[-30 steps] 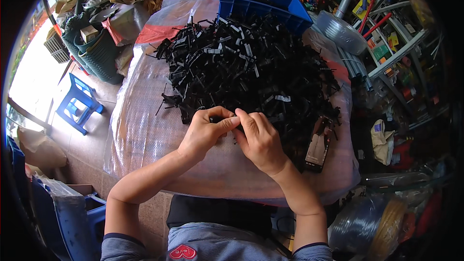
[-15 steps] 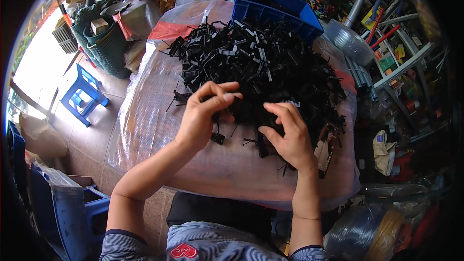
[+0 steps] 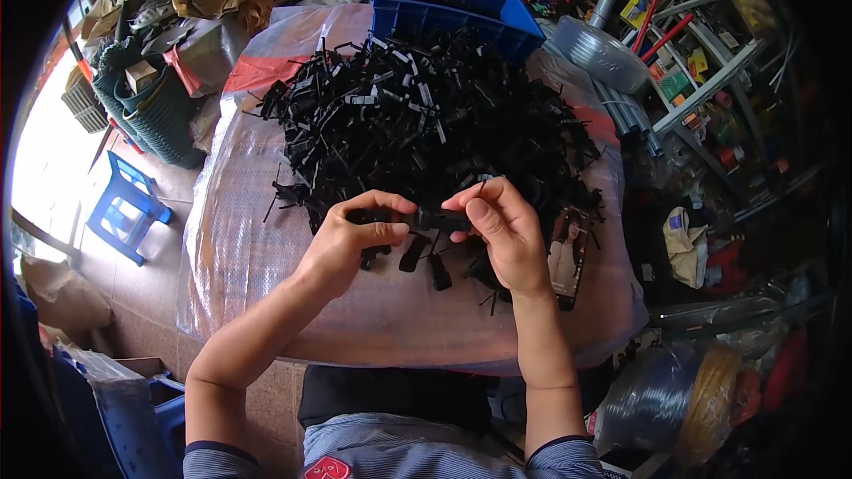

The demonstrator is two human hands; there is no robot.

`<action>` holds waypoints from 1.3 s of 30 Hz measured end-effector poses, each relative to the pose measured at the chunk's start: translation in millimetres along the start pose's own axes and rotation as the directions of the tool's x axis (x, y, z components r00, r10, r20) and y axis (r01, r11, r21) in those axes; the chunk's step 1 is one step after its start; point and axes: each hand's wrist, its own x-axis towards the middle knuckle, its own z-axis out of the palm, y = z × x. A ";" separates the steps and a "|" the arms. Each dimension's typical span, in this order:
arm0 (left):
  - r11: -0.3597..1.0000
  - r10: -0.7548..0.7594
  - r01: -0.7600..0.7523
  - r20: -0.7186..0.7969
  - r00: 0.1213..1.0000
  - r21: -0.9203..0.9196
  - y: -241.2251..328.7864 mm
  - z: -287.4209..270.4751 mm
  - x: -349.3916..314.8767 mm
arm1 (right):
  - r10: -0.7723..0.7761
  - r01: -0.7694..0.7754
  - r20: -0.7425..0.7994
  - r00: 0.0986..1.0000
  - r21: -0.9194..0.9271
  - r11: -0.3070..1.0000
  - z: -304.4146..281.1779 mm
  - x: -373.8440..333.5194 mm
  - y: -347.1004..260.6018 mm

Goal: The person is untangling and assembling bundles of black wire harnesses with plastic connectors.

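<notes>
My left hand (image 3: 342,239) and my right hand (image 3: 506,239) face each other above the near edge of a heap of small black plastic parts (image 3: 373,137). Between them is one dark black plastic part (image 3: 442,220). The right fingers and thumb close round it, and my left fingertips pinch at its left end. Its exact kind cannot be made out. Several loose black parts (image 3: 440,273) lie just below the hands on the woven plastic sheet (image 3: 399,328). Many parts in the heap have thin prongs or pale strips.
A blue plastic bin (image 3: 457,0) stands behind the heap. A phone (image 3: 566,257) with a lit screen lies right of my right hand. On the left are a blue stool (image 3: 129,208) and a green basket (image 3: 160,120); a clear tubing coil (image 3: 599,53) is at right.
Both hands have come closer together, with the black plastic part now gripped between them. More loose parts show below the hands. The whole view has shifted, moving the surroundings left in the picture.
</notes>
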 end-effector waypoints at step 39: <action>0.102 0.755 -0.629 0.352 0.553 0.771 -0.3 18.6 -16.3 | 0.185 -0.272 0.237 0.954 0.415 0.868 16.6 0.4 33.0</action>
